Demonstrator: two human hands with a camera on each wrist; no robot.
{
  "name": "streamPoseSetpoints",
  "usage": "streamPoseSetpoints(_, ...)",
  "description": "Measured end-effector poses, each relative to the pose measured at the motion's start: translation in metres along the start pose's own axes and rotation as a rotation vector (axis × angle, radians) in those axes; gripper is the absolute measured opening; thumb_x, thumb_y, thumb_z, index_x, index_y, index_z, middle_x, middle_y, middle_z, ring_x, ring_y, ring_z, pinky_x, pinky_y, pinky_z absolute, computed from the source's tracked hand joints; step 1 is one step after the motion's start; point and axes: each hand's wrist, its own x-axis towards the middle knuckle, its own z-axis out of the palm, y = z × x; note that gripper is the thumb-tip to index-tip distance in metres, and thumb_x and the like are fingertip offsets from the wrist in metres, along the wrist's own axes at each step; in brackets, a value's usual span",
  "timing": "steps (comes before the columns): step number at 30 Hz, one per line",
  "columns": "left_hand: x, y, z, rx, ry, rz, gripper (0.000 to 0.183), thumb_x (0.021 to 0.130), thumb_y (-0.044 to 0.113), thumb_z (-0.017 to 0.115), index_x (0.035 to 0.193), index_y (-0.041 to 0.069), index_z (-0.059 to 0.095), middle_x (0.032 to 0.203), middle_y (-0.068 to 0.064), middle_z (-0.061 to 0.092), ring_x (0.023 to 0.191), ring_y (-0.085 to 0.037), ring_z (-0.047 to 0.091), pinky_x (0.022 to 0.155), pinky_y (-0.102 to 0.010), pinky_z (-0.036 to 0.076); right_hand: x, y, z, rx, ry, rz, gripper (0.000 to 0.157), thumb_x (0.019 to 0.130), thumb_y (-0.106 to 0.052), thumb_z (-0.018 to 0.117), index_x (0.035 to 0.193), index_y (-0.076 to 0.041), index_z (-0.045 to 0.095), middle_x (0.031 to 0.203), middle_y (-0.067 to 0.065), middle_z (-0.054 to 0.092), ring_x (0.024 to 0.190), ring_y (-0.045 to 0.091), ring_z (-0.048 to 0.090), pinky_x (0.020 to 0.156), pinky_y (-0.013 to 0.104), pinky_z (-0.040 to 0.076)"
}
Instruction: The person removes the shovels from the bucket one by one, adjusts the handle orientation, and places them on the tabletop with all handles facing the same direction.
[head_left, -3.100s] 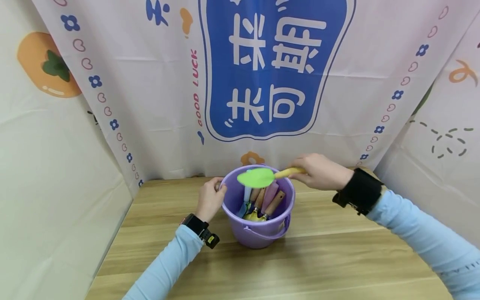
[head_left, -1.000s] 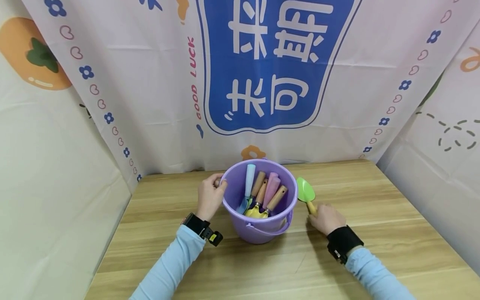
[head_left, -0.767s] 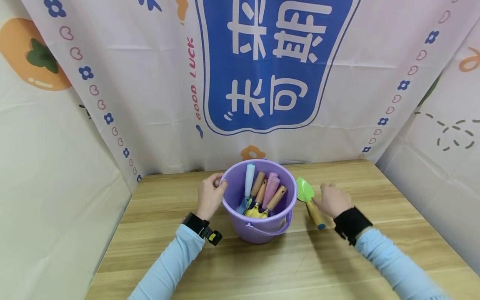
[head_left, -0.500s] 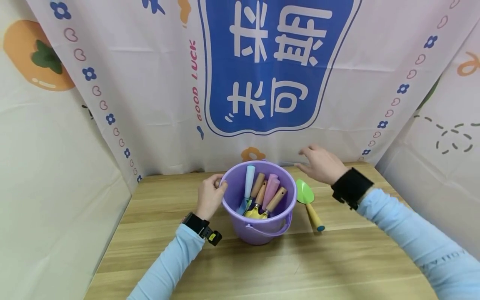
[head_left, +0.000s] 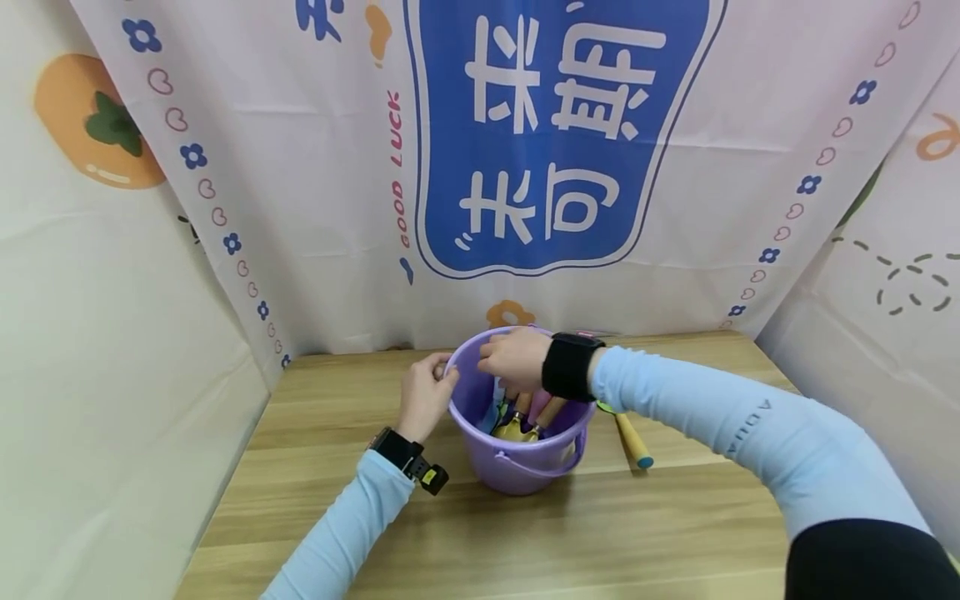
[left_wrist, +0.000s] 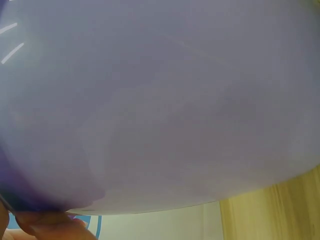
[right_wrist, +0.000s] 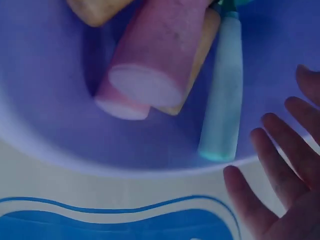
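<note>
A purple bucket point(head_left: 517, 467) stands on the table, several garden tools inside it. My left hand point(head_left: 425, 393) pinches its left rim; in the left wrist view the bucket's wall point(left_wrist: 165, 110) fills most of the frame. Over the bucket's mouth is my right hand point(head_left: 516, 358), holding nothing. In the right wrist view its fingers point(right_wrist: 280, 175) are spread beside a light blue handle point(right_wrist: 223, 95). Pink handles point(right_wrist: 162, 55) and wooden handles point(right_wrist: 100, 10) lie farther from it. A trowel with a yellow handle point(head_left: 633, 440) rests right of the bucket, its green blade mostly hidden by the right arm.
The wood-grain table point(head_left: 337, 533) reaches back to a white printed curtain point(head_left: 345, 308) close behind the bucket. The bucket's purple carrying handle point(head_left: 547, 471) hangs down at its front. Pale cloth point(head_left: 112, 375) walls off the left side, and similar cloth the right.
My right hand held the green trowel above the bucket, laid it on the table at the right and let go. It then rose and moved left over the bucket. The left hand stayed on the rim.
</note>
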Motion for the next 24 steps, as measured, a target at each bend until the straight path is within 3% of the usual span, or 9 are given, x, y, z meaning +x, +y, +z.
streamPoseSetpoints(5,0.0,0.0,0.001,-0.009,0.003,-0.003,0.024,0.082,0.006,0.06,0.104,-0.002,0.066,0.061,-0.001,0.047,0.05,-0.011,0.043,0.044,-0.022,0.034,0.014,-0.009,0.012,-0.218,-0.131,0.087,0.035,0.075,-0.033,0.071,0.108,-0.022,0.066,0.107,-0.002,0.06,0.102,0.018,0.048,0.086,0.043,0.039)
streamPoseSetpoints(10,-0.001,-0.001,0.001,-0.011,0.01,-0.016,0.024,0.082,0.006,0.061,0.104,-0.002,0.066,0.061,-0.002,0.047,0.05,-0.012,0.043,0.045,-0.023,0.035,0.016,-0.01,0.016,-0.293,-0.168,0.124,0.03,0.077,-0.038,0.067,0.104,-0.024,0.069,0.111,-0.001,0.058,0.106,0.019,0.045,0.092,0.045,0.031)
streamPoseSetpoints(14,-0.001,0.0,0.002,-0.015,0.022,-0.014,0.024,0.082,0.006,0.062,0.104,-0.002,0.067,0.062,-0.002,0.048,0.051,-0.012,0.045,0.046,-0.023,0.037,0.014,-0.006,0.011,-0.216,-0.16,0.133,0.025,0.075,-0.034,0.07,0.096,-0.02,0.07,0.104,0.0,0.062,0.098,0.02,0.053,0.088,0.042,0.038)
streamPoseSetpoints(18,-0.001,0.001,0.002,-0.015,0.031,-0.009,0.024,0.081,0.006,0.062,0.103,-0.001,0.067,0.061,-0.001,0.047,0.052,-0.013,0.045,0.047,-0.024,0.037,0.013,-0.002,0.003,-0.068,-0.163,0.132,0.011,0.071,-0.027,0.071,0.075,-0.017,0.066,0.079,-0.002,0.064,0.072,0.018,0.058,0.068,0.036,0.047)
streamPoseSetpoints(21,-0.001,0.001,0.002,-0.015,0.035,-0.004,0.024,0.081,0.006,0.061,0.103,-0.002,0.067,0.061,-0.001,0.047,0.053,-0.013,0.045,0.048,-0.024,0.037,0.01,0.002,0.002,0.073,-0.189,0.128,0.016,0.07,-0.022,0.069,0.061,-0.019,0.055,0.062,-0.006,0.056,0.057,0.014,0.05,0.055,0.032,0.043)
streamPoseSetpoints(24,-0.001,0.0,0.001,-0.023,0.034,0.001,0.024,0.081,0.005,0.061,0.103,-0.003,0.067,0.062,-0.002,0.049,0.053,-0.013,0.046,0.047,-0.023,0.038,0.006,0.007,0.002,0.185,-0.186,0.105,0.023,0.069,-0.019,0.066,0.056,-0.021,0.047,0.057,-0.008,0.048,0.052,0.011,0.043,0.05,0.028,0.037)
